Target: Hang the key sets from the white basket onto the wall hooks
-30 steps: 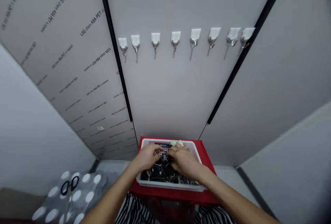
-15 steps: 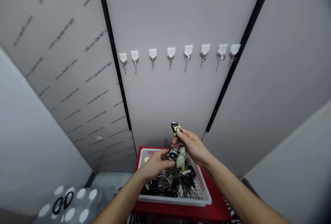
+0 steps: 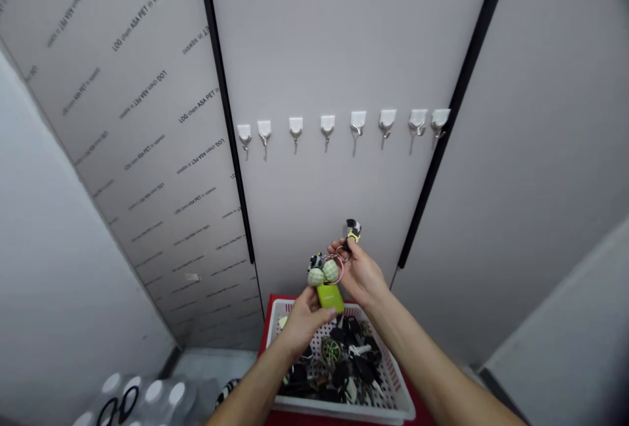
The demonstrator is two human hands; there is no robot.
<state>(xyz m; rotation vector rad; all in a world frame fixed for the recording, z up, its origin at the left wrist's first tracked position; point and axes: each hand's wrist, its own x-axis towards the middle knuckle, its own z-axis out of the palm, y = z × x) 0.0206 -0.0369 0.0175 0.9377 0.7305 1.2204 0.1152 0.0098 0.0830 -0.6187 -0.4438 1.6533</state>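
Above the basket, my left hand [image 3: 305,322] pinches a lime-green rectangular tag [image 3: 329,298] between thumb and fingers. Two pale green faceted balls [image 3: 323,273] and a small black-and-grey figure [image 3: 317,260] sit just over the tag. A pink ring [image 3: 341,270] and a metal chain link this bunch to my right hand [image 3: 362,272]. That hand is closed on a black-and-yellow key fob charm [image 3: 353,231], which sticks up past the thumb. Below both hands, a white plastic basket [image 3: 404,406] holds a heap of keys and key rings [image 3: 351,360].
Under the basket is a red surface [image 3: 275,297]. Several white adhesive hooks [image 3: 327,124] line the grey panel ahead, between black vertical strips. Shrink-wrapped bottles with white caps [image 3: 154,390] and a black carry handle stand at lower left.
My left hand has shifted from the small black figure to the lime-green tag, now turned into view. My right hand has moved slightly right with the charm. The camera view has tilted up.
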